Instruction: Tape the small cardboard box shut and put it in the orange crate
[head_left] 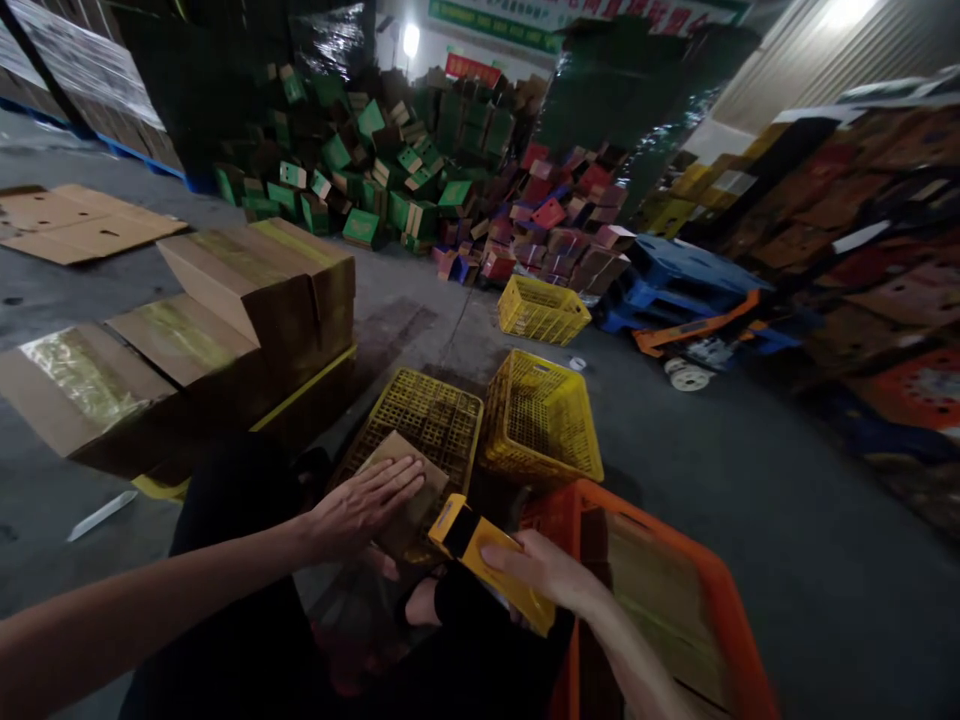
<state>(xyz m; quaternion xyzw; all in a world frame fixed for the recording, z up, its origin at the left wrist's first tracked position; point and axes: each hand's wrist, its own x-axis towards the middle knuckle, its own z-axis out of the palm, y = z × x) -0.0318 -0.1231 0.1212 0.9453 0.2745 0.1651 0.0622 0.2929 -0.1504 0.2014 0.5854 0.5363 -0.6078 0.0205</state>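
My left hand (pixel 371 505) lies across a small brown cardboard box (pixel 416 480). Its fingers stretch over the top, and the thumb is down at the near side. That box rests on an upturned yellow plastic crate (pixel 457 410) in front of my knees. In my right hand (pixel 536 565) is a long yellow box-like tool (pixel 491 565) with a black band near its front end; its exact kind is unclear. The tool's front end is close beside the cardboard box, and whether they touch cannot be made out.
An open yellow crate (pixel 544 415) stands ahead, another yellow crate (pixel 544 310) beyond it. At my right is an orange crate (pixel 675 550) holding cardboard. Taped cartons (pixel 262 275) stack at left. Green boxes (pixel 364 225), red boxes (pixel 547 212) and a pallet jack (pixel 697 325) are farther back.
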